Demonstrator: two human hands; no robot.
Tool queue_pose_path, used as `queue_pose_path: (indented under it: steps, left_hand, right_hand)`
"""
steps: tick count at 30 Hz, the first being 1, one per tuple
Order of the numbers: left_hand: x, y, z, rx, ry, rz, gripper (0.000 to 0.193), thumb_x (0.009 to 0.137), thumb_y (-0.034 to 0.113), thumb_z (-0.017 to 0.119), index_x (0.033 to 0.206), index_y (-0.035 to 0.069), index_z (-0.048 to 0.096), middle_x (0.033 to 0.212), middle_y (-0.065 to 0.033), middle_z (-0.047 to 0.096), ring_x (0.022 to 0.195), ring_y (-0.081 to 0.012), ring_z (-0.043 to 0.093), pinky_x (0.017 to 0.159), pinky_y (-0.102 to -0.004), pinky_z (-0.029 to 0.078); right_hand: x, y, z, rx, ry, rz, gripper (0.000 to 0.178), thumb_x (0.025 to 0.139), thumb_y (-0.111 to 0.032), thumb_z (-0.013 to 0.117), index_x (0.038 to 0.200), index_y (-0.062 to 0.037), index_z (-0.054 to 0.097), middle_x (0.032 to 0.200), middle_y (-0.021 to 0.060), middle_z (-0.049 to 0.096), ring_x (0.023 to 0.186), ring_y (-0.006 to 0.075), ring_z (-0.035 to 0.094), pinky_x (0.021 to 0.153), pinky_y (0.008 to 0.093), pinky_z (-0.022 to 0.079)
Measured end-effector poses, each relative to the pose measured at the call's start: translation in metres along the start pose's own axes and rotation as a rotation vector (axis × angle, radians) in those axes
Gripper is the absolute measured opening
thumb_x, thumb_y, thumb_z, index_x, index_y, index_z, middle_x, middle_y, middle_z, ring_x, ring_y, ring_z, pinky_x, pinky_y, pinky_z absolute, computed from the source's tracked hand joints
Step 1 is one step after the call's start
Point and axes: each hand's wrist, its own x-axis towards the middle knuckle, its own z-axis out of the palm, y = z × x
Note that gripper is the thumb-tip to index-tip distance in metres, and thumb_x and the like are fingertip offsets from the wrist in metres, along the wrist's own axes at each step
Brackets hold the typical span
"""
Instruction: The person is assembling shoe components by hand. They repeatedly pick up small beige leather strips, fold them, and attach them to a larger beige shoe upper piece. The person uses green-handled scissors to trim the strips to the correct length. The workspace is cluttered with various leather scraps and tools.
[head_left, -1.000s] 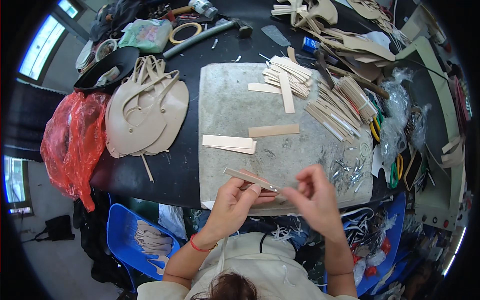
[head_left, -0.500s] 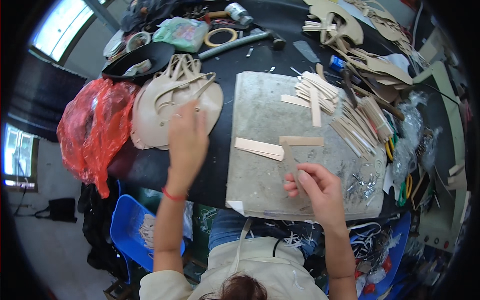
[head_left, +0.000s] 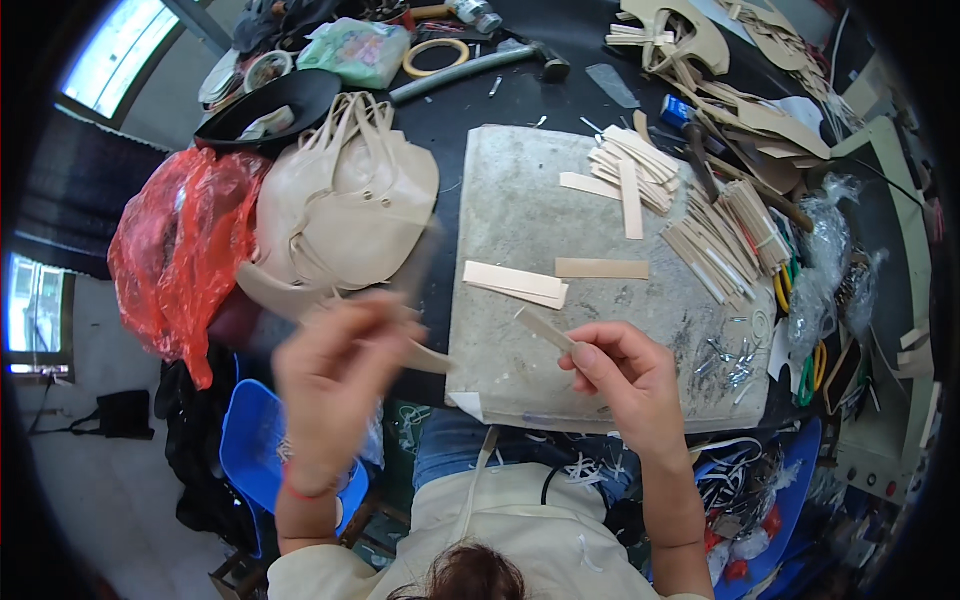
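My left hand (head_left: pixel 335 375) is blurred by motion and grips a beige sandal upper piece (head_left: pixel 400 320) with long straps, lifted just off the stack of beige sandal uppers (head_left: pixel 345 200). A thin beige strip (head_left: pixel 545 328) is pinched in my right hand (head_left: pixel 625 375) over the near part of the grey work slab (head_left: pixel 520 210). Two flat beige strips (head_left: pixel 520 282) lie on the slab just beyond my right hand, and another strip (head_left: pixel 602 268) lies to their right.
A heap of beige strips (head_left: pixel 700 220) covers the slab's far right. Small metal buckles (head_left: pixel 730 355) lie at its near right. A red plastic bag (head_left: pixel 185 250) hangs at the left table edge. A hammer (head_left: pixel 480 65), tape roll (head_left: pixel 438 55) and black tray (head_left: pixel 275 105) lie at the back.
My left hand went out to the stack of sandal uppers and has come back toward me holding one piece. My right hand kept its strip over the slab.
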Motion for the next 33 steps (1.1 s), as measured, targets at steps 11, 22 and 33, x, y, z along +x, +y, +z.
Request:
queue_pose_path:
  steps: [11,22,33]
  left_hand:
    - [-0.016,-0.014,0.056,-0.279,-0.367,-0.263,0.034,0.083,0.002,0.070,0.115,-0.005,0.059,0.099,-0.0083,0.064,0.092,-0.0122,0.062,0.079,-0.0245,0.052]
    - [-0.018,-0.016,0.057,-0.412,-0.272,-0.369,0.028,0.089,0.007,0.064,0.114,-0.005,0.058,0.092,-0.0084,0.065,0.088,-0.0120,0.063,0.073,-0.0259,0.053]
    - [-0.032,-0.020,0.068,0.045,-0.185,0.034,0.023,0.086,0.005,0.066,0.108,0.000,0.067,0.096,-0.0102,0.063,0.075,-0.0114,0.063,0.062,-0.0223,0.053]
  right_hand:
    - [-0.009,-0.013,0.008,-0.094,0.011,-0.193,0.016,0.087,-0.002,0.063,0.101,0.0050,0.064,0.088,0.0088,0.068,0.076,0.0091,0.062,0.067,0.0231,0.052]
    - [-0.012,-0.022,0.006,-0.235,-0.080,-0.136,0.013,0.088,-0.001,0.060,0.099,0.0057,0.062,0.088,0.0066,0.065,0.080,0.0086,0.061,0.070,0.0223,0.050]
    - [-0.018,-0.014,0.017,-0.367,0.034,-0.327,0.010,0.086,-0.002,0.062,0.096,0.0003,0.064,0.082,0.0062,0.063,0.064,0.0086,0.060,0.052,0.0233,0.046]
